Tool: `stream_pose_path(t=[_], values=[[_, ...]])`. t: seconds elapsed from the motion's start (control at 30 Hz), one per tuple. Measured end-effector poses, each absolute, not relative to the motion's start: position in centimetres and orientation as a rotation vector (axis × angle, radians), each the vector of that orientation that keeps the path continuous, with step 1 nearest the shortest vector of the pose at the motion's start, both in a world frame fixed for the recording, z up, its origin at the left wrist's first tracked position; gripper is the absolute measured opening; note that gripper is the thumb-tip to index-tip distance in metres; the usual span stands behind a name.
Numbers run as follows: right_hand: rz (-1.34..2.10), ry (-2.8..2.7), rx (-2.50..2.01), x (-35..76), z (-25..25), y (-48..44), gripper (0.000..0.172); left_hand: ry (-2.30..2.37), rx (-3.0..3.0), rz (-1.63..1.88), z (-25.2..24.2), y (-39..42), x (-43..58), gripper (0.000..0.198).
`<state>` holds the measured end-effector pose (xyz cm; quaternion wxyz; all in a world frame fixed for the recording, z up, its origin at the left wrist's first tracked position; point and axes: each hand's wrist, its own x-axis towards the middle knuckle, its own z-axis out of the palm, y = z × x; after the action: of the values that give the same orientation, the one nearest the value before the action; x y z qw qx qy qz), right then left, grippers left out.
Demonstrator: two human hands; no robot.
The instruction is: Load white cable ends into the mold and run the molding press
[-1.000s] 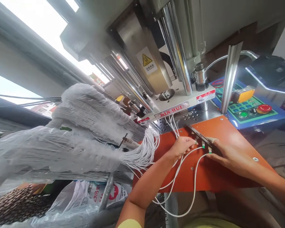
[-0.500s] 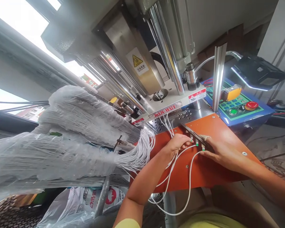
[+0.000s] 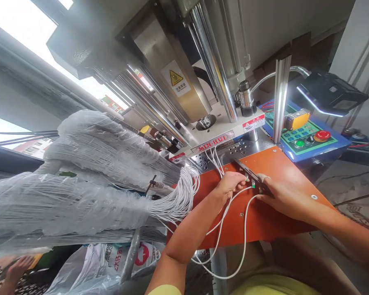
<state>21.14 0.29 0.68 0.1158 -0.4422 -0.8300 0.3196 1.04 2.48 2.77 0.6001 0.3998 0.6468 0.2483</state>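
Note:
My right hand (image 3: 281, 196) is wrapped round the near end of a dark metal mold bar (image 3: 246, 169), thumb below and fingers behind. White cables with green connector ends sit along the bar's near side; one green connector (image 3: 253, 185) shows between my hands. My left hand (image 3: 232, 183) pinches the end of another white cable against the bar, its fingers closed. Part of that end is hidden by the fingertips. A white cable (image 3: 245, 233) loops down past the edge of the orange table board (image 3: 221, 229).
Behind the bar stands a press (image 3: 217, 141) with steel columns and a hot-surface label. A control box (image 3: 313, 141) with a red button is at right, under a lamp (image 3: 332, 93). Plastic-wrapped cable bundles (image 3: 80, 200) fill the left. Another person's hand (image 3: 17, 268) is at lower left.
The view has shifted slightly. Both hands stay at the bar, the left still pinching the cable end. Another person's hand has come into view at lower left.

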Motion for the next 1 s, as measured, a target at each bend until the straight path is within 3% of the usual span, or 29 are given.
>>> stream_pose_path(t=[0.2, 0.4, 0.53, 0.67, 0.83, 1.0], values=[[0.543, -2.659, -1.412, 21.0, -0.2, -0.4, 0.029, 1.629, 1.705, 0.245, 3.2, 2.4, 1.2, 0.019], [0.408, -2.767, -1.504, 20.7, -1.0, -0.5, 0.031, 1.742, 2.398, 0.189, 3.1, 2.0, 2.5, 0.018], [0.453, -2.789, -1.446, 21.5, -1.0, -0.2, 0.048, 1.838, 2.238, 0.459, 3.3, 1.7, 0.9, 0.027], [0.36, -2.778, -1.413, 22.4, 0.4, 1.7, 0.068, 2.065, 1.829, 0.804, 3.2, 1.7, -3.5, 0.023], [0.325, -2.559, -1.53, 21.0, 3.2, 5.3, 0.059, 2.072, 1.362, 1.089, 1.8, 2.5, -8.5, 0.014], [0.28, -2.546, -1.4, 21.1, 1.7, 7.1, 0.045, 2.029, 1.026, 1.205, -0.1, 3.8, -8.1, 0.014]])
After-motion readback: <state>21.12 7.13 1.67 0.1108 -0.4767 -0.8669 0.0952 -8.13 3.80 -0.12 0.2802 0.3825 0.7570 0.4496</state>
